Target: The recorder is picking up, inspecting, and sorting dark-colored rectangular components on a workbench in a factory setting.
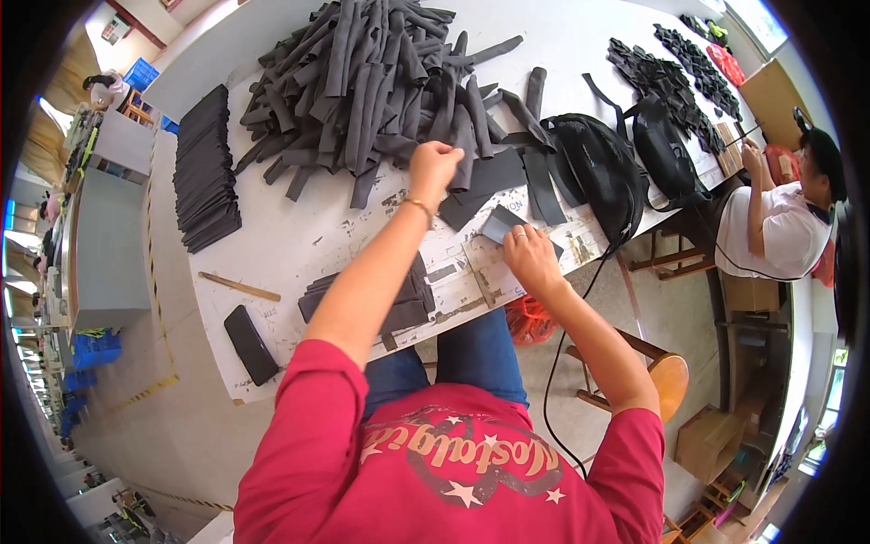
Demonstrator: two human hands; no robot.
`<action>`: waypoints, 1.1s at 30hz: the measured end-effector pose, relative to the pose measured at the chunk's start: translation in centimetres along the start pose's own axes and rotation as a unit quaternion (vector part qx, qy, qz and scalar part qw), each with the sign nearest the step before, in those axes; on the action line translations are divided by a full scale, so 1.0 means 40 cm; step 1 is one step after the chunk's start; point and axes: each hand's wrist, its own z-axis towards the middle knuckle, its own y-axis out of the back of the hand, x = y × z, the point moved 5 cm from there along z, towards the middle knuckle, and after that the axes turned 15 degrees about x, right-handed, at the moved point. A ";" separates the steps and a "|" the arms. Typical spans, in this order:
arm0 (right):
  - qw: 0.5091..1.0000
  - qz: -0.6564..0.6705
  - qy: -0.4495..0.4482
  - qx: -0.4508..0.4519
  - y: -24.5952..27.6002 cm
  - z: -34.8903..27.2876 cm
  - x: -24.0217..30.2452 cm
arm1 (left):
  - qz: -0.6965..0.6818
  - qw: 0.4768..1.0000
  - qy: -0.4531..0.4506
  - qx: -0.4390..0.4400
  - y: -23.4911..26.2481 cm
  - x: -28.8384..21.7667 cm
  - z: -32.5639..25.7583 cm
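Pinching a limp, light dark fabric strip (460, 154) near its end, the left hand (433, 168) has closed fingers, while the right hand (530, 258) presses flat fingers on a grey fabric piece (501, 222) beneath.

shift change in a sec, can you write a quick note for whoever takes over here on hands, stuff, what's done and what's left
Left hand: closed on a grey strip at the edge of the big strip pile.
Right hand: flat on a dark cut piece near the table edge.
Done, by the look of it: a stack of flat pieces in front of the person and a neat row far left.
Left: most of the pile.
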 end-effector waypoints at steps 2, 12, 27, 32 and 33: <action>0.999 0.035 -0.024 0.017 -0.005 0.007 -0.008 | -0.123 0.989 -0.006 0.084 0.046 -0.012 -0.047; 0.892 0.414 -0.073 -0.166 0.166 -0.041 -0.001 | -0.441 0.887 -0.108 0.088 0.201 -0.108 -0.481; 0.887 0.420 0.081 -0.177 0.373 -0.111 0.249 | -0.581 0.807 -0.091 0.051 0.270 -0.041 -0.604; 0.893 0.409 0.075 -0.172 0.423 -0.112 0.261 | -0.577 0.808 -0.100 0.070 0.276 -0.040 -0.614; 0.893 0.409 0.075 -0.171 0.427 -0.112 0.261 | -0.572 0.809 -0.102 0.083 0.274 -0.042 -0.616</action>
